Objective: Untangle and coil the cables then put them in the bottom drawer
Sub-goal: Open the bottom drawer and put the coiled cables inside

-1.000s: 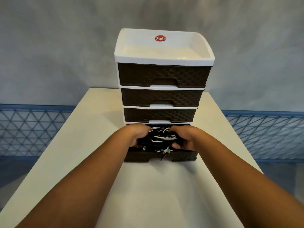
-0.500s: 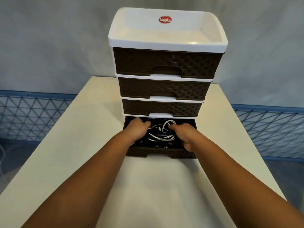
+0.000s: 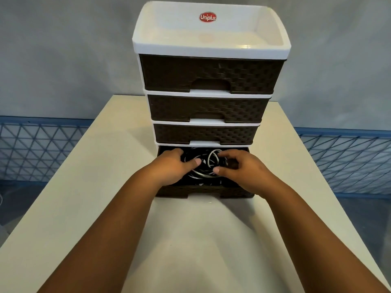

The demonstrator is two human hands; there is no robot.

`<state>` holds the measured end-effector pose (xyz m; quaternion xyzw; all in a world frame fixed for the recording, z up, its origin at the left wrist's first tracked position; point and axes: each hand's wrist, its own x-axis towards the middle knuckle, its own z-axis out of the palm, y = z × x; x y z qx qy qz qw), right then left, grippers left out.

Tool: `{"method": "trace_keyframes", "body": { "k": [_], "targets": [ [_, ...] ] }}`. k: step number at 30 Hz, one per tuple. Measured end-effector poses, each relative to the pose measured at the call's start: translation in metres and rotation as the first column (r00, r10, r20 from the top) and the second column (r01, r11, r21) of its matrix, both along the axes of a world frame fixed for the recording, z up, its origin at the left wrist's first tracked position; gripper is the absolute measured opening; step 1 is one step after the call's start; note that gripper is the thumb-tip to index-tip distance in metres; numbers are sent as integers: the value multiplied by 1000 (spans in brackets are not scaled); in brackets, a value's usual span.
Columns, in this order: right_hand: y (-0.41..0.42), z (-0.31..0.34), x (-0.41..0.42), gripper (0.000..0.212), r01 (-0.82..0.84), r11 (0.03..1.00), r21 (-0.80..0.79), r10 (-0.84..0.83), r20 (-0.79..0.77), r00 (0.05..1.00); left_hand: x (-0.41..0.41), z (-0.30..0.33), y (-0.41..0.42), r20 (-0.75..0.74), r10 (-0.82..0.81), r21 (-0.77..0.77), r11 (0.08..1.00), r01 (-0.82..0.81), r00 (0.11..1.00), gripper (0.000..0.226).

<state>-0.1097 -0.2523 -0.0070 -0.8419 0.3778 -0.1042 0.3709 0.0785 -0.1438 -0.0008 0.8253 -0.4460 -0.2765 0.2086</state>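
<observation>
Red "Uniplus" label [image 3: 207, 17] on white top tray of drawer unit [image 3: 209, 75]. Cables [image 3: 204, 166] sit in open bottom drawer [image 3: 203, 190]. Left hand [image 3: 172, 166] and right hand [image 3: 243, 169] curl loosely over cables; actual grip unclear

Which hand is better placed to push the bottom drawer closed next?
Probably the left hand: its fingers look relaxed on the cables. The right hand curls in the pile. Both sit inside the open bottom drawer.
</observation>
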Motion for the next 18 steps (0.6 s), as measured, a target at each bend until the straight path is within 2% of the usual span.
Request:
{"method": "trace_keyframes", "body": {
  "k": [2,8,12,15,18],
  "targets": [
    [1,-10,-1,40,-36,998,-60,33,-57,998,-7,2,8,-6,-22,-19,1000,22,1000,64],
    [5,-21,6,31,34,990,-138,-36,-6,999,-9,-12,7,64,49,-128,991,-41,997,74],
    [13,-26,16,32,2,960,-280,-31,-98,995,-10,-25,7,132,114,-154,984,-93,985,70],
    [13,-26,22,32,-10,960,-279,-28,-131,991,-12,-32,6,190,140,-83,989,-126,972,68],
    [10,-25,17,32,-40,971,-237,16,-104,994,-12,-30,7,194,133,-92,989,-117,972,64]
  ]
}}
